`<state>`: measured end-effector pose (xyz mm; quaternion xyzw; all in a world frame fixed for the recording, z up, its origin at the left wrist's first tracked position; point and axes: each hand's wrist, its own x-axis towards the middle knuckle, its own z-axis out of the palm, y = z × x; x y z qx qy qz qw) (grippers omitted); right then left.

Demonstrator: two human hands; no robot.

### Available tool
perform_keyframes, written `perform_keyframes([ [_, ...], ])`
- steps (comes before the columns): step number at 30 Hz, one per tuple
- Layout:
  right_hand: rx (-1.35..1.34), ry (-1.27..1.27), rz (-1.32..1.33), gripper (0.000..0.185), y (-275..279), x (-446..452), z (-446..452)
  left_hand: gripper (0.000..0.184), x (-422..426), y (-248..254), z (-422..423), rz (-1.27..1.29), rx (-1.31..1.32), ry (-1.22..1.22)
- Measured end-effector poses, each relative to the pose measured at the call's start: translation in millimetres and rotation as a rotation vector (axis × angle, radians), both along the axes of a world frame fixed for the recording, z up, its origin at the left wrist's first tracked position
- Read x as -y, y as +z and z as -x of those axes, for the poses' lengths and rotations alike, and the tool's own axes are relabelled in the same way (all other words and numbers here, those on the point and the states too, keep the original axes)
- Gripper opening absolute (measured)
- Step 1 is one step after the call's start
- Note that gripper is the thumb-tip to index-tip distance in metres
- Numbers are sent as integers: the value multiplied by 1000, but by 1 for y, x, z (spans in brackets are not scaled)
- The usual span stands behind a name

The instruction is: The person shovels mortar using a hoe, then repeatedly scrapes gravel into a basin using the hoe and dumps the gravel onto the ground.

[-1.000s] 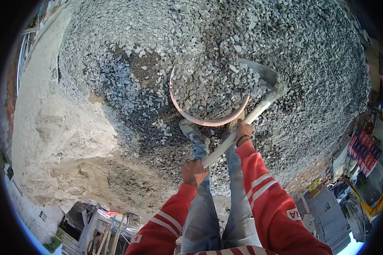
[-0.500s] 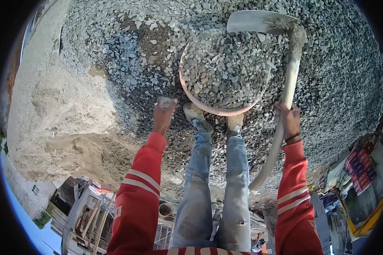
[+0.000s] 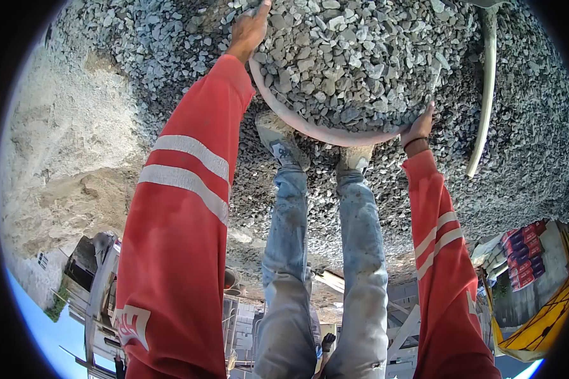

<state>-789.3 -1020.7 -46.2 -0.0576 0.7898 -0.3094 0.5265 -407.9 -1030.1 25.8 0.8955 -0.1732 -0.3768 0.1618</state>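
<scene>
A basin [image 3: 335, 136] holds heaped gravel [image 3: 348, 69], the left hand [image 3: 249, 30] and right hand [image 3: 418, 127] at opposite sides of its rim, partly curled, whether gripping it I cannot tell.

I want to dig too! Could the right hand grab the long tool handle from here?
Probably yes: the right hand is at the tub's rim, but the handle lies to its right, with only gravel showing between.

We seem to be on an outdoor building site: loose gravel [image 3: 531, 132] around our right hand [image 3: 419, 127], pale sand [image 3: 76, 136] left of our left hand [image 3: 250, 29]
</scene>
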Motion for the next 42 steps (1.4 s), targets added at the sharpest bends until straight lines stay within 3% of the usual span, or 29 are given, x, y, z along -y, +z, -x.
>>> perform_keyframes([
  [1,-110,6,56,46,0,-2,-6,98,2,5,-3,25,16,5],
  [2,-86,-22,50,44,6,-2,-11,84,-14,-40,-29,158,51,-149],
  [3,-62,-45,48,43,14,0,-16,76,-14,-43,-31,115,19,-178],
  [5,187,-48,0,43,10,-5,2,72,-21,-85,-37,142,28,-161],
  [6,210,-29,7,44,21,-1,-5,72,-17,-74,-38,156,39,-156],
  [8,229,27,65,53,24,-1,-12,70,-32,-40,-23,105,-222,-120],
  [12,67,161,24,61,32,3,-24,69,-77,1,8,256,-106,-17],
  [15,30,343,-44,65,36,17,-30,66,-99,-26,-1,238,-104,44],
  [17,89,388,-57,69,-2,23,-11,64,-93,-36,-21,169,-103,73],
  [19,77,303,-115,81,-8,28,-10,59,-72,-48,-54,51,-369,175],
  [21,199,329,-69,100,-3,31,-10,57,-58,-85,-84,98,-549,173],
  [24,111,306,-48,86,17,35,-30,59,-35,-53,-67,182,-627,304],
  [25,287,309,-55,80,15,35,-26,63,-39,-83,-64,298,-619,349],
  [28,79,352,51,67,37,30,-50,66,-39,-41,-44,272,-570,277],
  [30,103,333,78,68,35,16,-49,76,-42,-32,-32,237,-585,209],
  [31,128,303,105,68,39,13,-57,78,-47,-35,-23,192,-429,180],
  [32,47,353,92,70,63,8,-73,77,-45,10,-15,53,-352,58],
  [33,37,307,174,76,84,0,-90,75,-49,45,-1,34,-281,103],
  [34,-107,323,38,79,97,-4,-90,73,-65,62,7,102,-280,142],
  [36,-3,384,279,70,112,-19,-72,69,-99,80,13,141,-264,109],
  [37,61,462,356,65,133,-24,-64,70,-114,118,20,123,-246,209],
  [38,-303,1002,541,61,158,-35,-47,73,-139,125,25,121,-384,238],
  [39,-126,504,121,56,215,-20,-71,75,-161,141,38,55,-297,294],
  [40,-99,542,144,59,257,-18,-77,77,-181,171,49,259,-392,408],
  [42,-31,772,118,61,334,-3,-66,72,-212,257,74,212,-345,567],
])
